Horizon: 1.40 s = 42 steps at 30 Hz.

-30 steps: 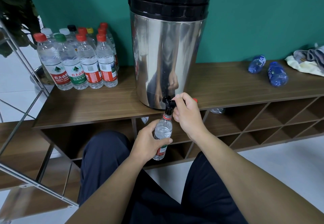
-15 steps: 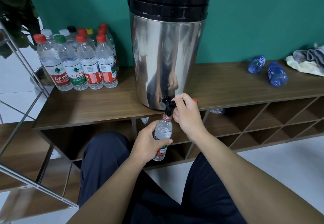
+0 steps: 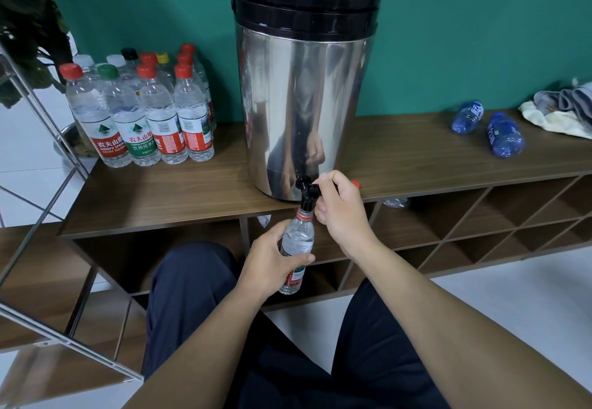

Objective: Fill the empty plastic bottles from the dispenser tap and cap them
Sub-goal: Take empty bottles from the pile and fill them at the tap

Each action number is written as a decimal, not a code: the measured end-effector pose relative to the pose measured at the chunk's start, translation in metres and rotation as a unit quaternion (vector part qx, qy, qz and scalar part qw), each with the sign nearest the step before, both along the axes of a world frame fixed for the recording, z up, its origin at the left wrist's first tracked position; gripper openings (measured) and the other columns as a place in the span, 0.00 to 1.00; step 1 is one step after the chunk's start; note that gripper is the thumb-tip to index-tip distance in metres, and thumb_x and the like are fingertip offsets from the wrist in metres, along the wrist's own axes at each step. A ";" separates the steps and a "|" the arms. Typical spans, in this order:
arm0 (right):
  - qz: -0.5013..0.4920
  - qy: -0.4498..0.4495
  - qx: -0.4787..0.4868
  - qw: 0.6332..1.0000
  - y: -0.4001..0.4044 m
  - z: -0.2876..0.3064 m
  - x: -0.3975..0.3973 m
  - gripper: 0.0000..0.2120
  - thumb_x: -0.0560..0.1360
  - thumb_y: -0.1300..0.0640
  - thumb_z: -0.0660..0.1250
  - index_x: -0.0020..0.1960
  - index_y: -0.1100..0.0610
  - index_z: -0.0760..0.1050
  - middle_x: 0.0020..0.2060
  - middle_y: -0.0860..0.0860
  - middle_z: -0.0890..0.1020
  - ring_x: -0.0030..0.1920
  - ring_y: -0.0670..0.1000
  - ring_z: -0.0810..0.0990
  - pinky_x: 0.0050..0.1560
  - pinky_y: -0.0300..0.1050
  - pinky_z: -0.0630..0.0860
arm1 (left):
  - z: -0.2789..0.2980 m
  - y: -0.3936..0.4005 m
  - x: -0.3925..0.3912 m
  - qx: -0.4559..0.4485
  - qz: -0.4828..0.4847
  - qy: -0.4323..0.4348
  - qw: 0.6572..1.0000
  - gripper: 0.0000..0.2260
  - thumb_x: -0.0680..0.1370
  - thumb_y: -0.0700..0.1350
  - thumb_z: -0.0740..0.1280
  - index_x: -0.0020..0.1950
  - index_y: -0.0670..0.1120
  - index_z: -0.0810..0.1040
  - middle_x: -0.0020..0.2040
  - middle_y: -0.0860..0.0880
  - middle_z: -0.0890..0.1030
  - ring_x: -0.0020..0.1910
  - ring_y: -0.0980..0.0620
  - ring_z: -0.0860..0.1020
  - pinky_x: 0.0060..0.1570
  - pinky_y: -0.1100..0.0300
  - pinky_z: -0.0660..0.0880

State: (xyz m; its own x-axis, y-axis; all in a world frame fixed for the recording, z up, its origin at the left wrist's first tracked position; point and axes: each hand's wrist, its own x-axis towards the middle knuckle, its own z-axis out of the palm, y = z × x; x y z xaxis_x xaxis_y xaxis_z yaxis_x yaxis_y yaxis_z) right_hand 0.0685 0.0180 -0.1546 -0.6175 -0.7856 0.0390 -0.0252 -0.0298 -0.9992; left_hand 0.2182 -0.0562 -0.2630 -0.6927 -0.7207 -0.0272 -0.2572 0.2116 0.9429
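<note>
At the far left of the wooden shelf top, a cluster of capped bottles stands upright against the green wall — red, green, white, black and yellow caps among them. Just right of it rises the steel dispenser with its black lid, and low on its front sits the black tap, overhanging the shelf's front edge. Below the tap, the left hand wraps its fingers and thumb round the middle of a clear bottle, held upright with its open mouth right under the spout. The right hand is beside it, fingers curled, thumb and forefinger pinching the tap's lever; a red cap peeks out behind the knuckles. Farther right, two blue bottles lie on their sides — near a heap of cloths at the edge.
</note>
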 end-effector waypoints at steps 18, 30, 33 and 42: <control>-0.006 0.038 0.007 0.999 -0.001 -0.001 -0.001 0.13 0.89 0.53 0.62 0.48 0.56 0.73 0.28 0.44 0.69 0.30 0.47 0.65 0.32 0.46 0.64 | 0.004 0.002 0.001 -0.003 0.002 -0.008 1.000 0.35 0.72 0.53 0.87 0.76 0.65 0.77 0.66 0.66 0.84 0.66 0.63 0.82 0.71 0.44 0.80; -0.060 0.215 0.055 0.973 0.004 0.009 -0.002 0.13 0.88 0.50 0.63 0.49 0.53 0.79 0.36 0.50 0.82 0.37 0.47 0.79 0.43 0.53 0.78 | 0.007 0.004 0.000 0.007 0.006 -0.009 1.000 0.36 0.73 0.51 0.87 0.77 0.64 0.77 0.67 0.66 0.84 0.67 0.63 0.81 0.73 0.44 0.79; -0.063 0.275 0.052 0.958 0.006 0.019 -0.001 0.08 0.88 0.54 0.63 0.53 0.52 0.80 0.39 0.46 0.83 0.39 0.45 0.81 0.41 0.41 0.76 | 0.008 0.004 -0.001 0.003 0.011 -0.015 1.000 0.36 0.73 0.52 0.86 0.78 0.64 0.76 0.68 0.66 0.83 0.68 0.62 0.81 0.73 0.44 0.79; -0.031 0.409 0.084 0.908 0.005 0.039 0.001 0.04 0.89 0.57 0.61 0.60 0.53 0.75 0.32 0.44 0.74 0.34 0.38 0.77 0.32 0.34 0.70 | 0.009 0.006 0.000 -0.016 0.023 -0.011 1.000 0.35 0.74 0.51 0.86 0.78 0.62 0.77 0.67 0.67 0.84 0.66 0.65 0.80 0.70 0.55 0.77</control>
